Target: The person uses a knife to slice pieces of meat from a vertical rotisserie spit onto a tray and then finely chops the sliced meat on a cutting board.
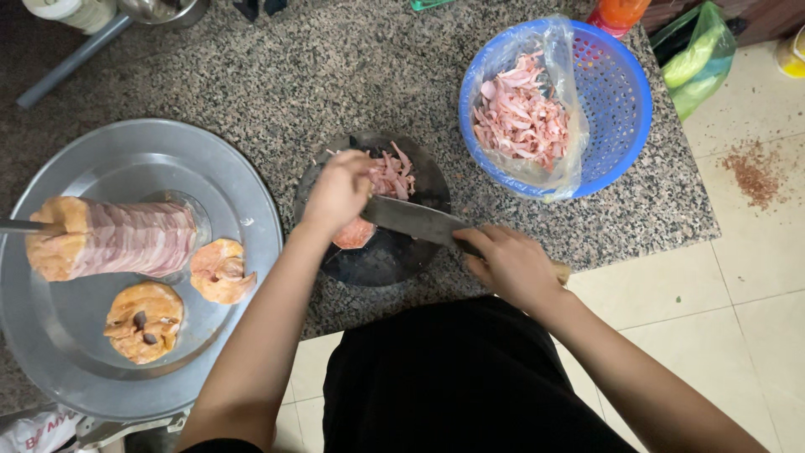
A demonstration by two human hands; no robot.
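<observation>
Fingers of the left hand (338, 191) curl down, pinning a pink meat slice (354, 233) on a dark round board (386, 260); right hand (513, 267) grips a cleaver (415, 221), blade against those fingers. Slicing looks underway; each cut needs knuckles clear. Beyond the fingertips, cut strips (392, 174), then a blue basket (620, 92).

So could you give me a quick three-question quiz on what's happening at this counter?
1. True or false: the right hand grips the knife.
2. What holds the bag of sliced meat? A) the blue basket B) the metal tray C) the floor
3. Fill in: the left hand presses meat onto the dark round ____.

Key: 1 true; 2 A; 3 board.
</observation>
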